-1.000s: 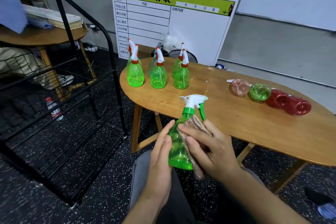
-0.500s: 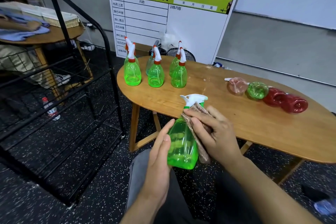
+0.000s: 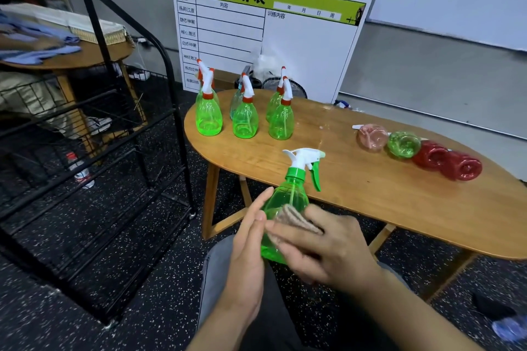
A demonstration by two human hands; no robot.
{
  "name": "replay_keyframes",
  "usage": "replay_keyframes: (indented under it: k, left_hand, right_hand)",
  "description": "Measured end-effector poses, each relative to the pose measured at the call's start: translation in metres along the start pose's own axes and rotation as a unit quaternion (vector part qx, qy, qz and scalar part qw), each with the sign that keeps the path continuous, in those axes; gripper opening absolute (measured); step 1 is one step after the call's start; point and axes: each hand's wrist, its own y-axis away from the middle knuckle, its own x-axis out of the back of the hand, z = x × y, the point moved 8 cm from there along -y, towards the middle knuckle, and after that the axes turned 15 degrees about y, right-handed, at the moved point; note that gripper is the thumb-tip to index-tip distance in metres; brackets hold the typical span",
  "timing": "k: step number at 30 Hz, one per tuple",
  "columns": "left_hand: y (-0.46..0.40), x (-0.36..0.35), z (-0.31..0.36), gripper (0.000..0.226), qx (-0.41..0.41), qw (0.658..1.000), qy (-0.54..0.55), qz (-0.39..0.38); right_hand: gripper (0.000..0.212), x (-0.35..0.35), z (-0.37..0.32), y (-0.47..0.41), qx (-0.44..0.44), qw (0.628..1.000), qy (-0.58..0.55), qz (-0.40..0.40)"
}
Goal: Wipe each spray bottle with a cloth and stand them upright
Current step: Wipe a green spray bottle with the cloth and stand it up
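Left hand (image 3: 251, 239) is bracing bottle (image 3: 288, 202) with straight fingers; right hand (image 3: 328, 248) is gripping cloth (image 3: 296, 218) against it. Unclasped bottle may slip sideways.

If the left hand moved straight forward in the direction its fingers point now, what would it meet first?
Probably the edge of the wooden table. The left hand points up and away alongside the green bottle it steadies; depth is unclear, so it might pass just below the tabletop.
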Motion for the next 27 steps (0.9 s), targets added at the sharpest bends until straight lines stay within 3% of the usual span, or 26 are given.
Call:
replay_keyframes:
  k: [5, 7, 11, 19, 27]
  left_hand:
    - [0.001, 0.001, -0.001, 0.042, -0.001, 1.0, -0.005, -0.006]
    - [0.001, 0.0, 0.001, 0.043, -0.015, 1.0, -0.008, -0.013]
    - [0.005, -0.005, 0.003, 0.073, -0.022, 0.999, -0.013, -0.027]
    - [0.005, -0.012, 0.003, 0.055, 0.012, 0.998, 0.062, -0.027]
    - [0.003, -0.008, -0.003, 0.051, 0.018, 0.999, 0.005, -0.027]
  right_hand:
    - [0.031, -0.014, 0.056, -0.013, -0.218, 0.973, -0.079, -0.013]
    - [0.03, -0.02, 0.059, -0.015, -0.229, 0.966, -0.111, -0.035]
    - [0.031, -0.018, 0.06, -0.016, -0.25, 0.951, -0.179, -0.025]
    - [0.034, -0.013, 0.062, -0.002, -0.309, 0.931, -0.194, 0.006]
    - [0.034, -0.017, 0.054, -0.005, -0.281, 0.95, -0.13, -0.035]
